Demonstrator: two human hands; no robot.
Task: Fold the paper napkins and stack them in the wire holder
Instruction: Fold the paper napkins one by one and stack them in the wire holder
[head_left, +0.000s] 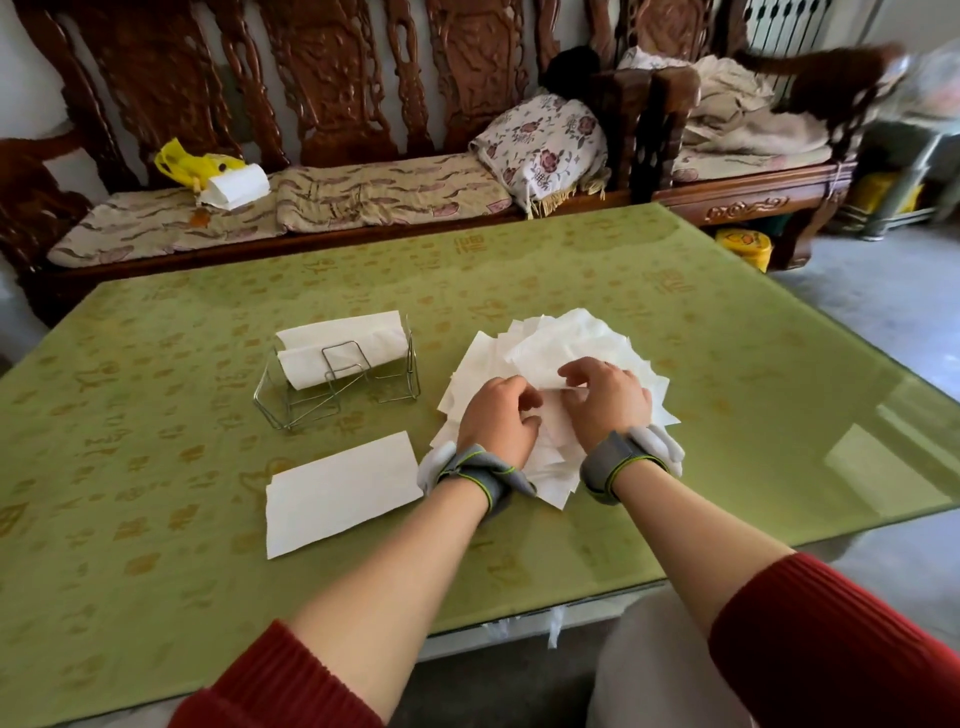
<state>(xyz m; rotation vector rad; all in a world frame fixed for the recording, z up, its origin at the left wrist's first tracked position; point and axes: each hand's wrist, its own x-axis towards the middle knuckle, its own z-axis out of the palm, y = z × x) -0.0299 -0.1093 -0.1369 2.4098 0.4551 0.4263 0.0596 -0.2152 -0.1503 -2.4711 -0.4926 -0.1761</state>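
At the far left, a crumpled yellow plastic bag (192, 161) and a white pack of paper (239, 184) are lying side by side on the cushioned seat of a dark carved wooden bench (332, 78), which is running along the far edge of the table. The table, covered in a green patterned cloth under glass (156, 415), is carrying everything else.

Left of centre, one silver wire napkin holder (337, 387) is standing on the cloth. Two folded white napkins (343, 343) are sitting in it, leaning one behind the other. Just near of the holder, a single flat folded white napkin (340, 493) is lying on the cloth, apart from both the holder and the pile.

Right of that, the left hand (498, 415) is resting on a fanned pile of loose white paper napkins (571, 338) — too many and too overlapped to count. Its fingers are curling onto the top napkin (558, 410), gripping that sheet's left side. The right hand (608, 400) is sitting just beside it, its fingertips pinching the same sheet's far right edge. The two hands are covering the near middle of the pile. Two grey wrist bands (475, 473) are wrapping the wrists, one on each, and two red sleeves (831, 634) are bunching at the forearms.

Farther right, one floral cushion (545, 140) is leaning on the bench, and a yellow tub (743, 247) is sitting on the floor past the table's far right corner.
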